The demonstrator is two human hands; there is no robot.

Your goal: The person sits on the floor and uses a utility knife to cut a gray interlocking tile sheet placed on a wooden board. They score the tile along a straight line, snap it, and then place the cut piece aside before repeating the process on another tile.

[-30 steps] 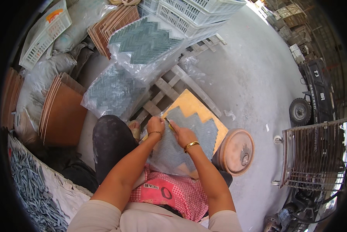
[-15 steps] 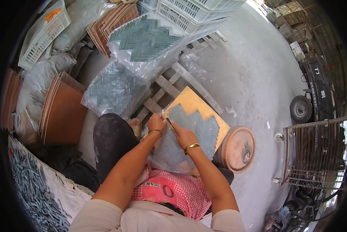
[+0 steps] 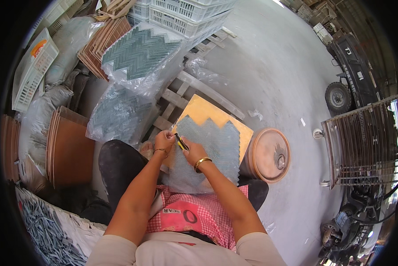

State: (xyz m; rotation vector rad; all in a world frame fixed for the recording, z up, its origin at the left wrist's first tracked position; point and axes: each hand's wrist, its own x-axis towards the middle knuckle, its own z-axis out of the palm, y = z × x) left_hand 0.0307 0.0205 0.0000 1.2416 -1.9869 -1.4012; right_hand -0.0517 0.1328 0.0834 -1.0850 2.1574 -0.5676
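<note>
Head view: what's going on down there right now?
A seated person works on a grey mesh sheet lying on a yellow zigzag-edged board over their lap. The right hand holds a yellow utility knife at the sheet's left edge; the left hand pinches that edge. A round orange lid sits beside the board.

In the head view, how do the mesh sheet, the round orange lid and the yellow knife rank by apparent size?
1. Mesh sheet, largest.
2. Round orange lid, clearly smaller.
3. Yellow knife in the right hand, smallest; mostly hidden, so its full length is unsure.
</note>
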